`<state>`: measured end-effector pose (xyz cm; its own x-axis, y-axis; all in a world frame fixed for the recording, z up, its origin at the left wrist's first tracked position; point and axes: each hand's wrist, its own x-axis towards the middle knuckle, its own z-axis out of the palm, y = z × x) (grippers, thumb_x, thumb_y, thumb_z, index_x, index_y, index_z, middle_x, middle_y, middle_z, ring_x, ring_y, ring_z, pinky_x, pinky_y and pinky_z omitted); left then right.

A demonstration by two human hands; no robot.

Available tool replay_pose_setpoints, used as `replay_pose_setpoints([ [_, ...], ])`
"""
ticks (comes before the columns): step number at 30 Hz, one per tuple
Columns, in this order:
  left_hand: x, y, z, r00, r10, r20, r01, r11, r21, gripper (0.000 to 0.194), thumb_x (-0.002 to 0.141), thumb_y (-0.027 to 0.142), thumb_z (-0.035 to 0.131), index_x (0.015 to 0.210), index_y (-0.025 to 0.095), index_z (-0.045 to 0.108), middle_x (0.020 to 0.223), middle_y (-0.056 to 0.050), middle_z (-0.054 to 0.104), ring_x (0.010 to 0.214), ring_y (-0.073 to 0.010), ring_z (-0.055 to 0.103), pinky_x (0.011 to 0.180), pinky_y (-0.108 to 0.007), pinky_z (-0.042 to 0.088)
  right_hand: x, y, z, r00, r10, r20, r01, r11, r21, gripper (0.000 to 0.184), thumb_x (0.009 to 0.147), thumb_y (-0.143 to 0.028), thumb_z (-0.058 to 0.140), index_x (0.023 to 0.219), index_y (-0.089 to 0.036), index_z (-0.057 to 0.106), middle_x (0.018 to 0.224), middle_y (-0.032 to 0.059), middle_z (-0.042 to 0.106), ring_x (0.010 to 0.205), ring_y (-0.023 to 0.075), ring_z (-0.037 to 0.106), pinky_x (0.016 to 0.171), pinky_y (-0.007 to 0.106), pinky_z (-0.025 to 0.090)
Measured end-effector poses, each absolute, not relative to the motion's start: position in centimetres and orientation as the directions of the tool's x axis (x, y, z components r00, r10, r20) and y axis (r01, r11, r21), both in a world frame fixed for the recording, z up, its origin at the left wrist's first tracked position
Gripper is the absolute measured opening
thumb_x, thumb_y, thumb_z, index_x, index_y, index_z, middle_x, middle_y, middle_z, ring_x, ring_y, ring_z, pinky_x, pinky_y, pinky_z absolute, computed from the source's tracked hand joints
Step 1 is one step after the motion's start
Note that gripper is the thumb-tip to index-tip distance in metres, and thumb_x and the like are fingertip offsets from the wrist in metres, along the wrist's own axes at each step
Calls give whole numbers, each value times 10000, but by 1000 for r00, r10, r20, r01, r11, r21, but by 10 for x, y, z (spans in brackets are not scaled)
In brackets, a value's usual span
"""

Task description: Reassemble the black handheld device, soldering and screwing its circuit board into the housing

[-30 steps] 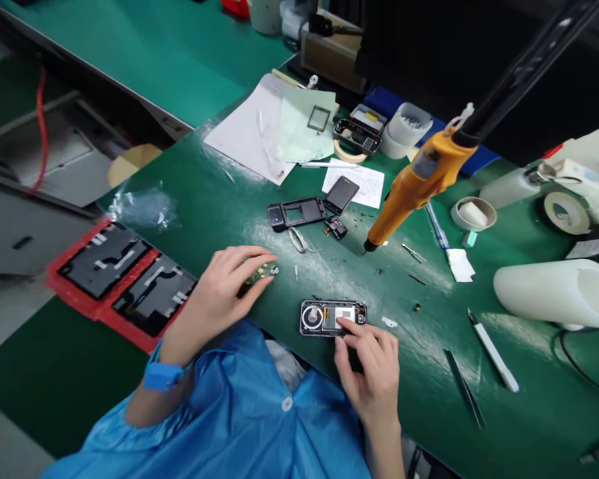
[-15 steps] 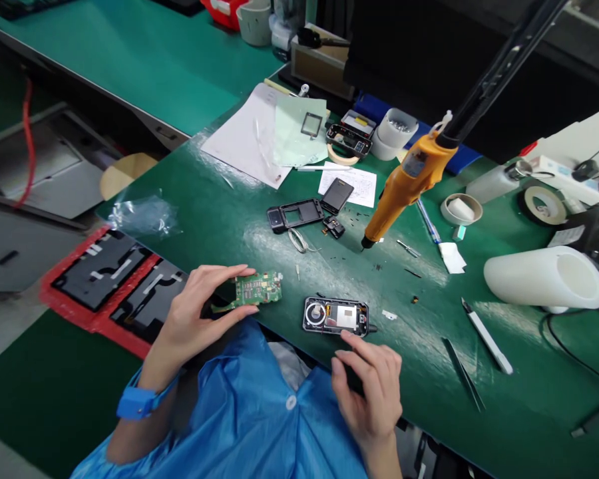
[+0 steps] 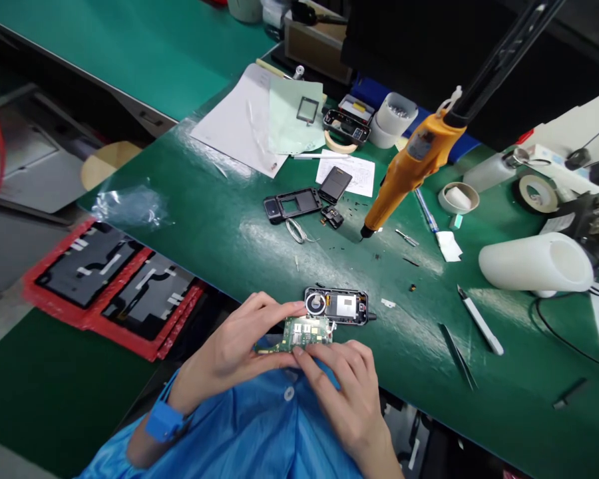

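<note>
A green circuit board (image 3: 304, 330) is held just in front of the table's near edge. My left hand (image 3: 239, 342) pinches it from the left, thumb below and fingers above. My right hand (image 3: 347, 392) has its fingertips on the board's lower right edge, so both hands grip it. Directly behind the board lies an opened handset housing (image 3: 342, 306) with a round speaker-like part at its left, a silvery plate in the middle and a stub at its right end. The board's upper edge comes close to the housing; whether they touch I cannot tell.
An orange electric screwdriver (image 3: 404, 169) hangs over the green table. Another handset shell (image 3: 293, 205), a coiled cable (image 3: 297, 231) and small screws lie behind. Tweezers (image 3: 458, 356) and a white-handled knife (image 3: 480, 320) are at right, near a white cylinder (image 3: 534, 263). Red-wrapped panels (image 3: 114, 283) stand left.
My left hand has carried the circuit board right, in front of the housing, and its tilt has changed. My right hand has moved left from beside the housing and taken hold of the board.
</note>
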<state>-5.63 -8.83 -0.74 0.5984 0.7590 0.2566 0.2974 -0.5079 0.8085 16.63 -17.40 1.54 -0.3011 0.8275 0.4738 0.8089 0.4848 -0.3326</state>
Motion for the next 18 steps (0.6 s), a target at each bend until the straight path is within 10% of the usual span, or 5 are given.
replay_pose_setpoints([
  [18,-39,-90,-15,504,753,423,193,-576,795,582,1024,669,690,1382,213,642,1089,-100,836,841,-196,686,737,-313,585,166,-173,30,-278,857,433,799,457,-391,347,1189,-188,438,1148,-172,782,954,22,824,927,114,722,881,318,520],
])
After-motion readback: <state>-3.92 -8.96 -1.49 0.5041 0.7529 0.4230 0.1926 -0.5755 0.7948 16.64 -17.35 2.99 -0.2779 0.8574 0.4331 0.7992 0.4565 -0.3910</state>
